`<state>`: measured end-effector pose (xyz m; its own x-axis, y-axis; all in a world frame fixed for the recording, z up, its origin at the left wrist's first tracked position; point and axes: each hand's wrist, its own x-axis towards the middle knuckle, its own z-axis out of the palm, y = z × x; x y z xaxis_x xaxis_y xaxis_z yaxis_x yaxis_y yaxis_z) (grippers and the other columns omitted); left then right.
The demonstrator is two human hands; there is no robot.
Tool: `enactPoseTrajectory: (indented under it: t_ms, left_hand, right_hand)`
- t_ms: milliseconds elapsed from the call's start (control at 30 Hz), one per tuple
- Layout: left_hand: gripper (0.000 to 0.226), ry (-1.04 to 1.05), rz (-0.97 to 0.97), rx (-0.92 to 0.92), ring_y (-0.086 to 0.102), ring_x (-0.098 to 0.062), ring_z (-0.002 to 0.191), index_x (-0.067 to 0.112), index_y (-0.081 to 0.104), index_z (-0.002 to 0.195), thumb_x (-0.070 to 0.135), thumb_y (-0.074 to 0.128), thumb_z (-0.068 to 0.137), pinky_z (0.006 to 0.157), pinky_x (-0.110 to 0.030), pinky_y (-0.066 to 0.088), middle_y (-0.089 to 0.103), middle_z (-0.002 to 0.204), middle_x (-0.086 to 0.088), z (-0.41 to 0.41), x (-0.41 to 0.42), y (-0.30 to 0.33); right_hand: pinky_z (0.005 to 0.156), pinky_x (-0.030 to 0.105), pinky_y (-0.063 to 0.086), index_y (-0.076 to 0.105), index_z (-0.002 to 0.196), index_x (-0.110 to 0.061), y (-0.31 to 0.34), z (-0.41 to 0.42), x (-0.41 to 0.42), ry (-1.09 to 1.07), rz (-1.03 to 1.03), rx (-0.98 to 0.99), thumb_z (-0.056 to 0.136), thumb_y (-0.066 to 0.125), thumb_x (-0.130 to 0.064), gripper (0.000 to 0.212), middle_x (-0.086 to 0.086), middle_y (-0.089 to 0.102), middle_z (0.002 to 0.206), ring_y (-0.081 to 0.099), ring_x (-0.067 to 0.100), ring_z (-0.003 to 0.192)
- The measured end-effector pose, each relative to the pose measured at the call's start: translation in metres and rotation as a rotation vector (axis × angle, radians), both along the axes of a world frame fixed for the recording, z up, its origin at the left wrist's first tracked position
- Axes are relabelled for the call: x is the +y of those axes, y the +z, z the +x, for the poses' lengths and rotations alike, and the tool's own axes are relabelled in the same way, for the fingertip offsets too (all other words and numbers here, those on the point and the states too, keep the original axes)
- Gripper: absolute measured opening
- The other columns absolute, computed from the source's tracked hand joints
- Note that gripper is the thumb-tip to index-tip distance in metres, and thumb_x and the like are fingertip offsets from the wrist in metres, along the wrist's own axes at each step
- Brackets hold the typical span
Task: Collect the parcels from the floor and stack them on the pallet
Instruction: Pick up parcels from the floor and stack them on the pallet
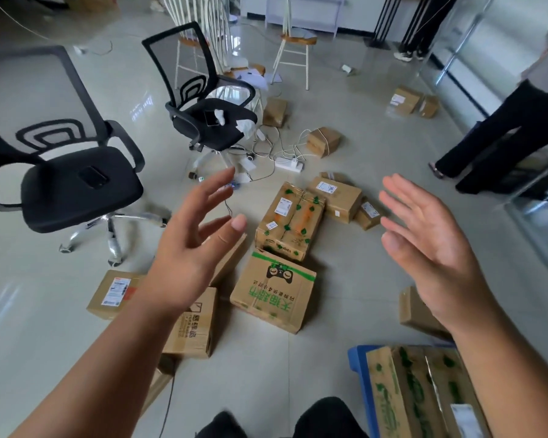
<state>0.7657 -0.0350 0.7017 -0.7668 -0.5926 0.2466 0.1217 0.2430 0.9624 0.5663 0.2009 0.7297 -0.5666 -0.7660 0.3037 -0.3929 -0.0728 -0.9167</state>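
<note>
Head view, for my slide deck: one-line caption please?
Both open hands reach toward brown cardboard parcels scattered on grey tiled floor.

Glossy tiled floor (377,147), black mesh chairs (76,181)

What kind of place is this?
Probably an office used for sorting parcels: swivel chairs, cardboard boxes scattered on a tiled floor, and a blue pallet already bearing a box.
</note>
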Motion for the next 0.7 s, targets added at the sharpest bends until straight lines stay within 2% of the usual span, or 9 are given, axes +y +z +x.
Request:
enactPoseTrajectory:
  t_ms: [67,167,233,333,433,533,700]
  left_hand:
    - [0.059,0.034,0.012,-0.006,0.047,-0.005,0.147,0.030,0.049,0.154,0.031,0.063,0.097,0.108,-0.032,0.051,0.055,0.153,0.020,0.004,-0.007,-0.005]
    - [0.057,0.121,0.018,-0.018,0.047,-0.005,0.147,0.033,0.051,0.153,0.031,0.064,0.098,0.108,-0.033,0.046,0.054,0.154,0.021,0.012,-0.010,-0.010]
    - [0.056,0.204,0.007,-0.036,0.048,-0.006,0.146,0.033,0.051,0.153,0.032,0.065,0.098,0.109,-0.037,0.046,0.055,0.154,0.019,0.019,-0.009,-0.010]
    - [0.056,0.346,0.027,-0.044,0.050,-0.008,0.145,0.035,0.052,0.152,0.037,0.067,0.098,0.107,-0.039,0.050,0.058,0.152,0.016,0.029,0.000,-0.006]
    - [0.059,0.453,0.040,-0.049,0.050,-0.010,0.146,0.037,0.053,0.150,0.043,0.068,0.094,0.108,-0.044,0.050,0.058,0.152,0.015,0.037,0.017,-0.003]
    - [0.059,0.536,0.045,-0.072,0.050,-0.008,0.146,0.040,0.055,0.149,0.047,0.069,0.092,0.109,-0.044,0.049,0.058,0.151,0.018,0.042,0.033,-0.004]
    - [0.058,0.657,0.062,-0.073,0.052,-0.007,0.144,0.039,0.056,0.146,0.048,0.069,0.090,0.100,-0.020,0.054,0.061,0.147,0.022,0.053,0.046,-0.015]
  right_hand:
    - [0.120,0.040,0.038,0.043,0.152,-0.029,-0.006,-0.002,-0.014,0.049,0.018,-0.011,0.090,0.069,-0.041,0.068,-0.012,0.046,0.160,0.041,0.012,0.150]
    - [0.120,0.040,0.037,0.046,0.151,-0.034,-0.014,-0.010,-0.038,0.146,0.020,-0.033,0.089,0.073,-0.055,0.071,-0.014,0.047,0.160,0.040,0.011,0.150]
    - [0.120,0.042,0.036,0.047,0.149,-0.036,-0.018,-0.019,-0.055,0.225,0.024,-0.051,0.089,0.072,-0.049,0.066,-0.014,0.046,0.160,0.040,0.011,0.150]
    - [0.120,0.042,0.036,0.046,0.150,-0.032,-0.023,-0.033,-0.077,0.350,0.021,-0.062,0.089,0.068,-0.041,0.065,-0.013,0.045,0.160,0.039,0.012,0.151]
    - [0.121,0.043,0.036,0.045,0.151,-0.029,-0.026,-0.048,-0.097,0.458,0.003,-0.067,0.090,0.067,-0.040,0.066,-0.012,0.045,0.161,0.039,0.013,0.151]
    - [0.120,0.043,0.037,0.045,0.151,-0.033,-0.029,-0.058,-0.116,0.543,-0.006,-0.067,0.090,0.069,-0.044,0.066,-0.013,0.046,0.160,0.040,0.013,0.150]
    - [0.119,0.038,0.038,0.045,0.151,-0.039,-0.039,-0.060,-0.145,0.621,0.002,-0.079,0.088,0.070,-0.065,0.072,-0.015,0.046,0.160,0.041,0.011,0.149]
